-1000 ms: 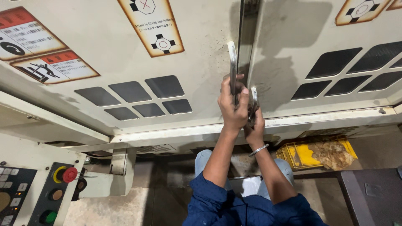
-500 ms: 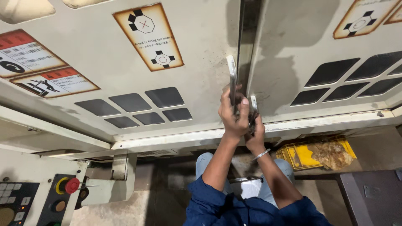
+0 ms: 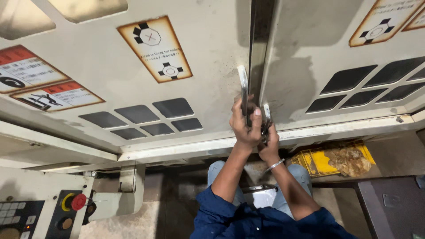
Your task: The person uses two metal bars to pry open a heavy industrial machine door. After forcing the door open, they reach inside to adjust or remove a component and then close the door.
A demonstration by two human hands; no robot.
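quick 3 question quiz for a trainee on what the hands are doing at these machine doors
1. True or false: the left hand and right hand each grip a metal door handle, the left handle and the right handle, beside the dark gap between the two doors.
2. What is on the right wrist? A) a watch B) a thin metal bangle C) a glove
3. Fill in: the round button on the control panel at lower left is ____ in colour.

Key: 1 true; 2 B; 3 red.
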